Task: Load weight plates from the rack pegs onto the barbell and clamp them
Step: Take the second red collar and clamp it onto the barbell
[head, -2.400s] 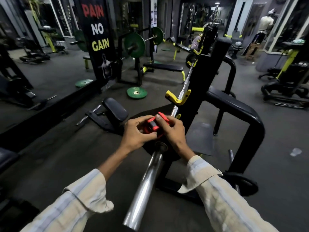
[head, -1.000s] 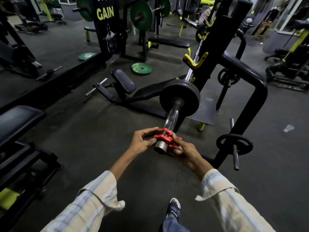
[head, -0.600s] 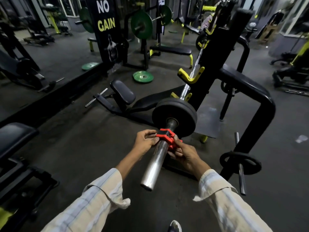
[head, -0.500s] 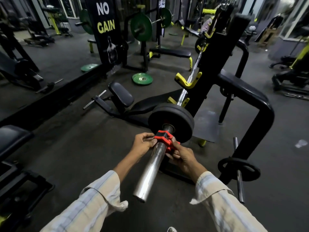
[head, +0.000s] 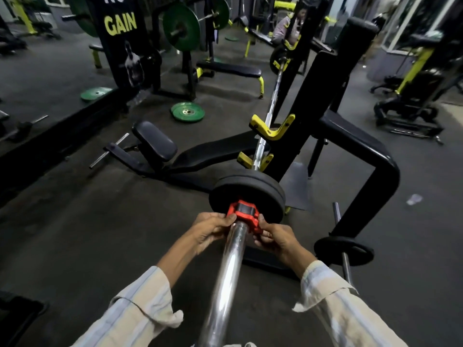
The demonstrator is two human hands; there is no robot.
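A chrome barbell sleeve (head: 229, 266) runs from the bottom centre up to black weight plates (head: 246, 190) loaded on it. A red clamp collar (head: 244, 212) sits on the sleeve right against the outer plate. My left hand (head: 211, 230) grips the collar's left side and my right hand (head: 274, 237) grips its right side. The bar rests in yellow hooks (head: 271, 127) on the black rack upright (head: 315, 101). One small black plate (head: 343, 249) hangs on a rack peg at the lower right.
A black bench (head: 190, 156) lies under the bar. Green plates (head: 188, 111) lie on the floor behind it. Another bench press with green plates (head: 181, 26) stands at the back. A person (head: 285, 26) sits far behind. A black rack arm (head: 363, 146) is on the right.
Both hands slid the red collar along the sleeve from its tip up to the black plates. The camera has moved closer over the bar.
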